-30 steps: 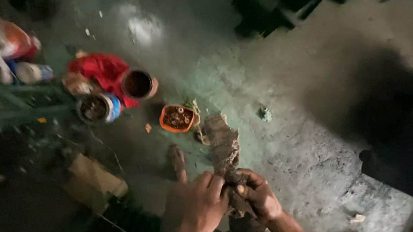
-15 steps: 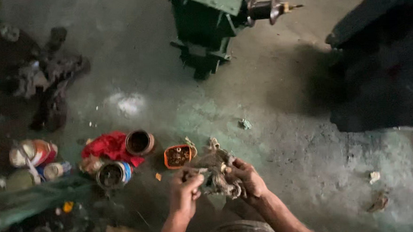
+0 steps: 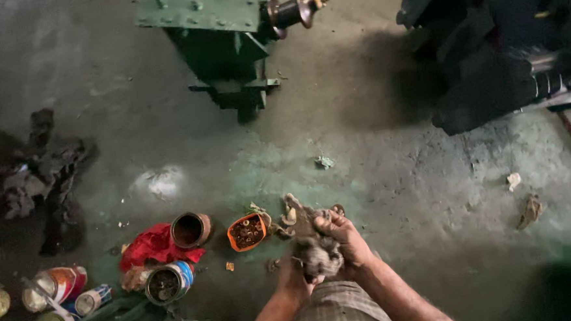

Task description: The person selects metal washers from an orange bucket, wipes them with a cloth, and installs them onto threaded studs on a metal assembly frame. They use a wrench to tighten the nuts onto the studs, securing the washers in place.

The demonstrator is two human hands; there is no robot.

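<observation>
1. the person stands over a stained concrete floor and looks down at both hands, which are held close together low in the view.
2. the right hand is closed around a wad of dirty grey rag, fingers curled over its top edge.
3. the left hand grips the same rag from below and from the left; most of that hand is hidden behind the cloth, but it looks clenched on it.
4. the rag is bunched between the two hands, held above the floor, with frayed ends sticking out past the right hand toward the tins.
5. just left of the hands, on the floor, sits a small orange tin filled with dark bits.
6. further left lies a brown round tin, tipped so its open mouth shows, touching a red cloth.
7. below the red cloth is a blue and white can with a dark inside.
8. at the far left edge a cluster of bottles and cans lies in shadow.
9. a heap of dark rags is spread on the floor at the left, well apart from the hands.
10. a green metal machine with a shaft jutting to the right stands at the top, and a dark bulky machine fills the upper right.
</observation>
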